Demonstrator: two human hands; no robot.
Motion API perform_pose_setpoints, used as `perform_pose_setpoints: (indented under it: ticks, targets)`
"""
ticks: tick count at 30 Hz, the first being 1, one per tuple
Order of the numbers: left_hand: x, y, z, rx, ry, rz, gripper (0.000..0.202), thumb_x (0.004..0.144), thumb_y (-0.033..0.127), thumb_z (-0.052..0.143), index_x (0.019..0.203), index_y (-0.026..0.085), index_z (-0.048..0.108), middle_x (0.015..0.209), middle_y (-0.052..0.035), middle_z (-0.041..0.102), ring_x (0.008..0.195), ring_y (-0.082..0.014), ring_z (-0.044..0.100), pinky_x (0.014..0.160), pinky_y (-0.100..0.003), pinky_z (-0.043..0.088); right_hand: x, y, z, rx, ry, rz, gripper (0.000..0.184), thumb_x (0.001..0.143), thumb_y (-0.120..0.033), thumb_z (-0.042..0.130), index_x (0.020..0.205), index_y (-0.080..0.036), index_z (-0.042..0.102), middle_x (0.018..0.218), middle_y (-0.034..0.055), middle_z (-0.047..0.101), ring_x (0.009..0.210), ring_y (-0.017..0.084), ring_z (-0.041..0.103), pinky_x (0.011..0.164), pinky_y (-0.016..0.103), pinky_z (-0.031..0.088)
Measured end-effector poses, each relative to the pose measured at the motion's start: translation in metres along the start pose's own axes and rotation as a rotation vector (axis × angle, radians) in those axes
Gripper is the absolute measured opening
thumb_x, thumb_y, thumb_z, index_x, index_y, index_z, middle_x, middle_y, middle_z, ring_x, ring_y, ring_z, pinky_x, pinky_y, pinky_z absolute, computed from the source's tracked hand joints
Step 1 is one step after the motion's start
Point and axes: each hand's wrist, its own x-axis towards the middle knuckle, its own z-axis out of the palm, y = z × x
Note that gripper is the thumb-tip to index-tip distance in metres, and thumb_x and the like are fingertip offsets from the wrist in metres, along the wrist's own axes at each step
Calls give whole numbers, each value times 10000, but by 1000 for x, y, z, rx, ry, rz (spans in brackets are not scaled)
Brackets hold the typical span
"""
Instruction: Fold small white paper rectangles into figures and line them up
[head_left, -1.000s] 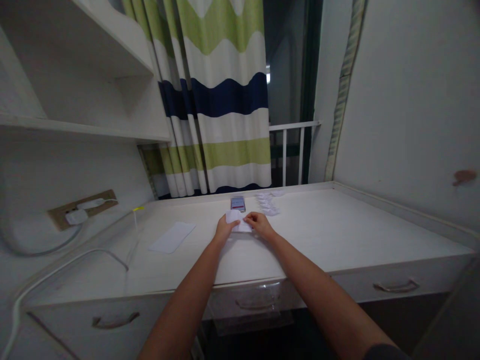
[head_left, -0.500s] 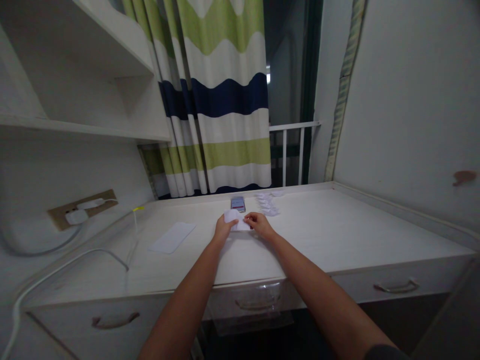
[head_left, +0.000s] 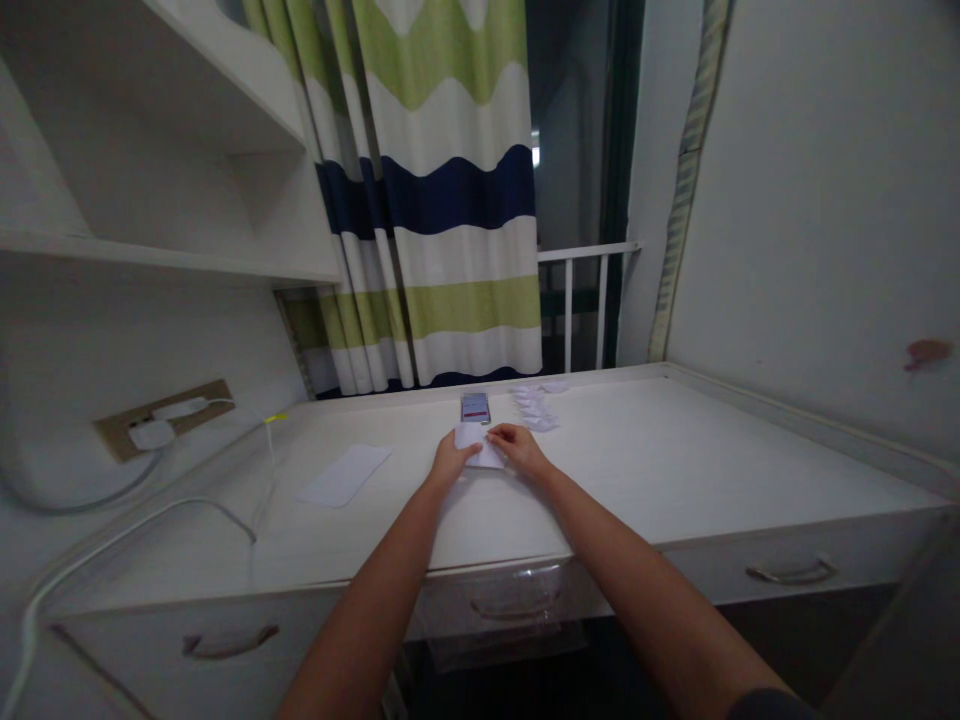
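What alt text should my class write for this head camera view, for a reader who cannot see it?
A left hand and right hand hold a piece of white paper on a white desk, near a smartphone and small paper pieces. A striped curtain hangs behind.

The hands (head_left: 450,462) hold white paper (head_left: 478,448) on a desk (head_left: 645,470).

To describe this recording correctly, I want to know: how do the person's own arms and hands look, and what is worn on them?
The left hand and right hand are bare, without gloves, and the left forearm and right forearm show no watch, bracelet or cable. A dark sleeve edge appears only near the right elbow, at the bottom of the view.
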Motion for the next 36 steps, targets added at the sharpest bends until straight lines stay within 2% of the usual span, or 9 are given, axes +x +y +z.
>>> perform_pose_setpoints:
  ticks: [4, 10, 14, 19, 25, 32, 36]
  targets:
    - [-3, 2, 4, 70, -110, 37, 384, 506, 144, 696, 879, 115, 608, 893, -93, 658, 796, -213, 599, 727, -313, 452, 2, 2, -2, 24, 33, 39, 204, 603, -326, 579, 646, -127, 596, 579, 10, 574, 532, 103, 472, 522, 228, 350]
    - [-3, 1, 4, 72, -95, 92, 289, 586, 194, 648, 866, 130, 617, 871, -79, 663, 781, -201, 598, 706, -293, 453, 2, 1, -4, 18, 28, 136, 177, 570, -307, 590, 559, -131, 580, 514, -2, 539, 489, 93, 434, 475, 220, 314]
    - [-3, 0, 4, 60, -121, 122, 293, 579, 202, 648, 863, 132, 628, 854, -73, 665, 763, -195, 595, 699, -285, 451, 1, -2, -4, 25, 32, 153, 167, 576, -297, 575, 535, -136, 564, 493, -12, 514, 479, 86, 411, 460, 214, 295]
    - [-4, 1, 5, -39, -154, 118, 342, 601, 230, 625, 932, 140, 628, 931, -74, 656, 806, -194, 592, 691, -268, 454, 1, -2, -4, 22, 56, 164, 155, 574, -264, 553, 483, -147, 508, 441, -36, 449, 449, 77, 378, 446, 211, 279]
    - [-3, 0, 5, -66, -185, 131, 327, 634, 249, 590, 939, 140, 633, 975, -75, 646, 812, -193, 593, 674, -258, 454, 2, 2, -1, 111, 57, 195, 169, 543, -300, 581, 524, -145, 517, 472, -33, 473, 453, 76, 387, 436, 208, 274]
    - [-6, 7, 6, -10, -170, 179, 223, 645, 211, 581, 843, 158, 669, 953, -64, 659, 939, -206, 564, 845, -309, 399, 4, 3, -2, 166, 56, 247, 169, 524, -293, 601, 516, -150, 509, 408, -55, 419, 412, 71, 355, 421, 213, 247]
    - [-6, 8, 6, -17, -177, 176, 196, 647, 188, 567, 806, 164, 679, 935, -65, 666, 942, -204, 568, 882, -335, 375, 3, -1, -3, 212, 57, 229, 141, 529, -272, 587, 523, -156, 507, 398, -66, 392, 401, 65, 334, 415, 212, 233]
